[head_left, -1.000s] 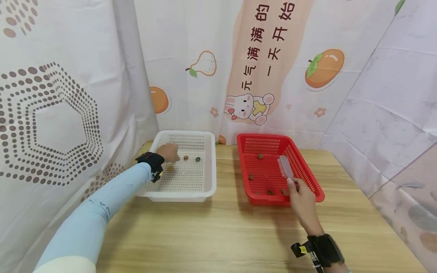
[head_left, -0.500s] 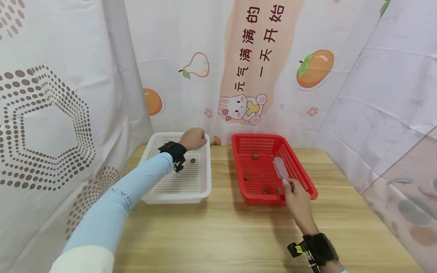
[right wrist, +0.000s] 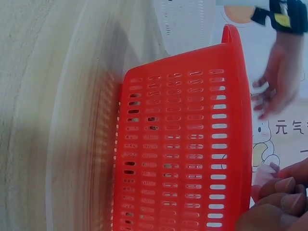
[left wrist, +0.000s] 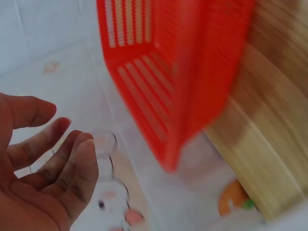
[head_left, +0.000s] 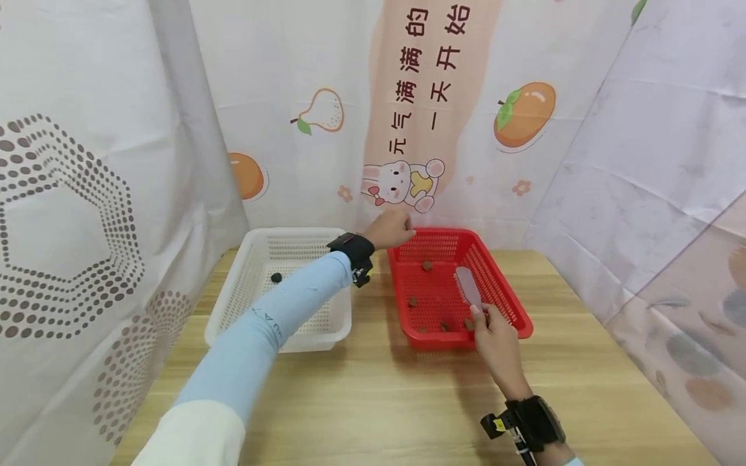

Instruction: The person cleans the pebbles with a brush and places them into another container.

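In the head view my right hand (head_left: 500,343) grips the handle of a pale mauve hairbrush (head_left: 468,285), holding it over the red basket (head_left: 408,338) with the bristles toward the left. Several small brownish lumps (head_left: 427,265) lie in that basket. My left hand (head_left: 389,229) is above the basket's back left corner. Its fingers are loosely bent with nothing between them in the left wrist view, beside the red rim (left wrist: 180,86). A white basket (head_left: 340,336) stands to the left, partly hidden by my left forearm; a dark lump (head_left: 276,277) shows in it.
Both baskets stand on a wooden table (head_left: 373,401), against a printed curtain (head_left: 274,65) hanging behind. More curtain hangs along the left and right sides. Each wrist wears a black strap (head_left: 533,424) with a small camera.
My left hand has come up out of the white basket and moved right to the red basket's back corner. My right hand keeps its grip on the hairbrush. The head view has turned slightly right.
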{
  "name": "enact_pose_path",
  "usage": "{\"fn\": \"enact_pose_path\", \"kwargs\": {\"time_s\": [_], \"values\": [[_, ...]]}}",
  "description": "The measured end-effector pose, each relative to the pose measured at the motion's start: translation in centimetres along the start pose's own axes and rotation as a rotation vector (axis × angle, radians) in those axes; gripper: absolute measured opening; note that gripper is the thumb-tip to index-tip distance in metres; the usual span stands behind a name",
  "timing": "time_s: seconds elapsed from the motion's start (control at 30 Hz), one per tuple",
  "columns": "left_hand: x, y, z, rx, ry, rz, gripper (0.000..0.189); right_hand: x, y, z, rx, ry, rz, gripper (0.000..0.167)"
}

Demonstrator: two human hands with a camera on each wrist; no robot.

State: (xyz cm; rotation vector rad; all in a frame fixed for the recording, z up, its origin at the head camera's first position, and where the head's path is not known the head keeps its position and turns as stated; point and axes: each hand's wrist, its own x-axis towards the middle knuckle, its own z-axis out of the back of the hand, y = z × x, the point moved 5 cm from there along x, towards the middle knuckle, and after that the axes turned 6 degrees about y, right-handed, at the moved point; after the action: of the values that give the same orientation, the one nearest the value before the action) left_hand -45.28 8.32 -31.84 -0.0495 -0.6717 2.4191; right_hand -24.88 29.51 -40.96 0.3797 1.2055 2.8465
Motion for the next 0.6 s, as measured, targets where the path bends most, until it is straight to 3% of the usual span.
{"fn": "enact_pose_path", "kwargs": {"time_s": [0.13,0.37,0.6], "values": [[1.7,-1.7,-1.8,-0.01,0.032,-0.051,0.015,0.2,0.2,-0.2,-0.006,-0.022,0.004,0.039],[3.8,-1.8,-4.5,-0.046,0.05,0.015,0.023,0.7,0.0,-0.8,0.044,-0.03,0.01,0.039],[5.4,-3.4,-6.4,-0.144,0.057,0.004,0.012,0.6,-1.1,-0.4,0.041,-0.056,-0.011,0.039]]}}
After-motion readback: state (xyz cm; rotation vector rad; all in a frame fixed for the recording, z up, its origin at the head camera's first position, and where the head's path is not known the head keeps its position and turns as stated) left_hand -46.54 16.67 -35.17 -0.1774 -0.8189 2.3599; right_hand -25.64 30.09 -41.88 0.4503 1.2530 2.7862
